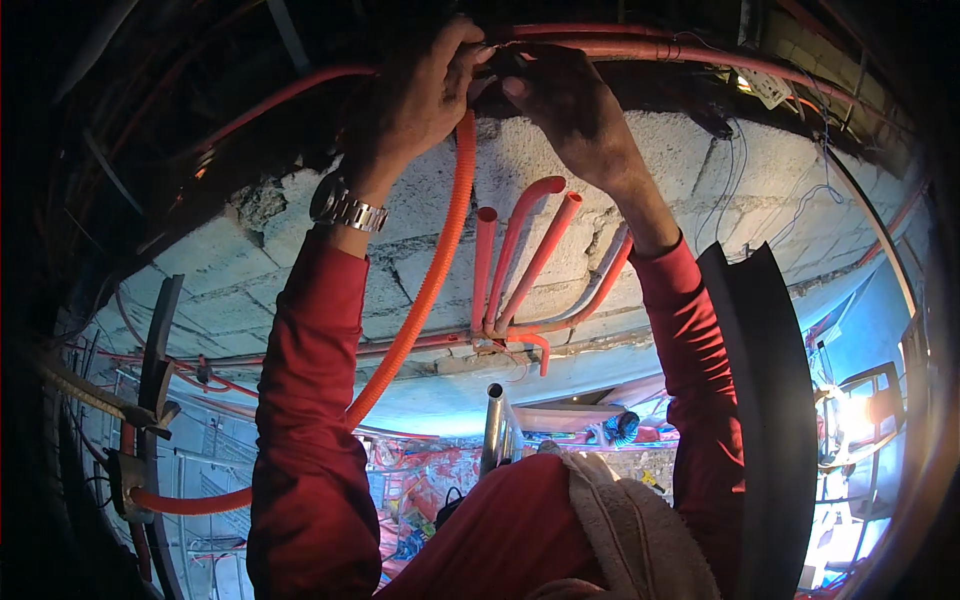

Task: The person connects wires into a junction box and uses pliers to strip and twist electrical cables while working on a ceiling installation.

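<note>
Both my arms, in red sleeves, reach up to the top of the view. My left hand [432,95], with a metal-band watch [350,207] at its wrist, is closed, its fingertips pinched together. Close beside it my right hand [575,115] is closed too, its fingers curled in shadow. Whatever lies between the fingertips is too dark and small to make out. An orange corrugated conduit [437,260] hangs from just below my hands and curves down behind my left forearm. Smooth orange pipes [640,48] run across the top, right by my fingers.
Several orange pipe stubs [540,250] rise along a white block wall [660,160]. A dark metal channel [765,400] stands at my right. A steel tube [493,430] is below. At left sits a junction box [125,483]. Thin wires [735,180] dangle at right, above a bright lamp [858,415].
</note>
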Demonstrator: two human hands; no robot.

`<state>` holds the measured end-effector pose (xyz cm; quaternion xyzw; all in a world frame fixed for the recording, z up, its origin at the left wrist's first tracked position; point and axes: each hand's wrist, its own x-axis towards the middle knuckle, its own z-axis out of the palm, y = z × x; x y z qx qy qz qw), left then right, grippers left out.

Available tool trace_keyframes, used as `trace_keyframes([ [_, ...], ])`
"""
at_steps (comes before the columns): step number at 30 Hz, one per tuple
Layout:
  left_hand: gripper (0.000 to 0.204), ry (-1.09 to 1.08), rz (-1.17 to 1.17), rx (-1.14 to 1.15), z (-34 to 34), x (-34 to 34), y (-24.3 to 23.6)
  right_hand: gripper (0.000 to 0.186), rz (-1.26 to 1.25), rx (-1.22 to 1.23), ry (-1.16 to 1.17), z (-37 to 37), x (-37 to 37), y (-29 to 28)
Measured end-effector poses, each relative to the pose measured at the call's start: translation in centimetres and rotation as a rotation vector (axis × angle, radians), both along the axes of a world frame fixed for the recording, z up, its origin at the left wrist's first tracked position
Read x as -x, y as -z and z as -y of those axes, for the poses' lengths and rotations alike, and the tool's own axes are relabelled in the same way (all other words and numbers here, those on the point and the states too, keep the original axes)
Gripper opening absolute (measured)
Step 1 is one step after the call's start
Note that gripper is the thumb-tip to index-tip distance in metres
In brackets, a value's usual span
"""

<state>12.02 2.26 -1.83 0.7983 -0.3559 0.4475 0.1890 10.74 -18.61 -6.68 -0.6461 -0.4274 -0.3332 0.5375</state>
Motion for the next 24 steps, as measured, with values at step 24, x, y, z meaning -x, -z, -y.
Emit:
trace_keyframes([
  [24,0.016,0.077,0.065,-0.263,-1.1,1.3,-1.3,0.020,-0.382,0.001,-0.641,2.1,2.2,-4.1],
])
